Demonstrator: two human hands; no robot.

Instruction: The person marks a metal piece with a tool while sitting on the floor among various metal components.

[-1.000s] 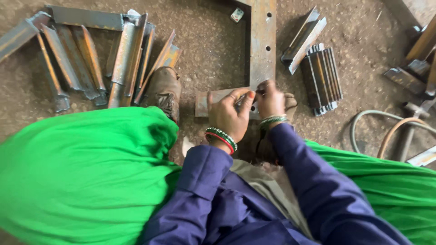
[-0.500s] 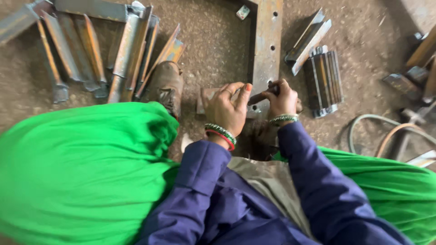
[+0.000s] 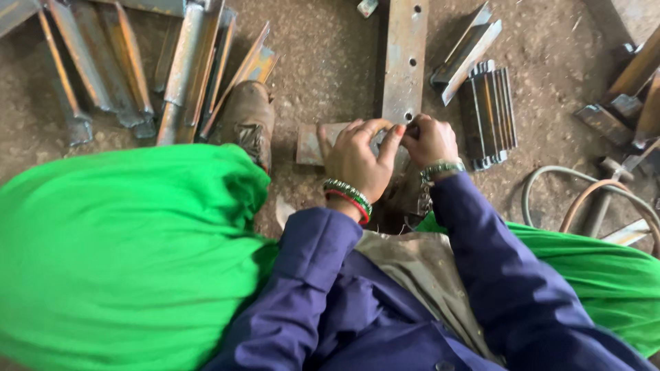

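head view: both hands low over dirt floor (image 3: 323, 62), meeting at near end of long flat steel bar (image 3: 404, 62) with holes along it. small steel plate (image 3: 311, 143) lying flat just left of bar's end, partly under left hand. work looks midway, as a guess: plate and bar brought together at bar's near end, nothing visibly fastened, joint itself hidden under fingers.

left hand (image 3: 357, 161) palm down, fingers spread and curled over plate's right edge, thumb reaching toward right hand; seems to press or steady plate rather than lift it. green and red bangles at wrist. right hand (image 3: 430, 141) closed in a loose fist at bar's end, fingertips pinched on something small and dark; cannot tell what. both wrists bent down, forearms in blue sleeves converging from below.

around: brown shoe (image 3: 249, 120) left of plate, bundle of rusty angle pieces (image 3: 192, 69) beyond it, ribbed stack of steel pieces (image 3: 489, 113) right of bar, hose (image 3: 584, 199) curling at far right, green cloth (image 3: 124, 254) covering knees.
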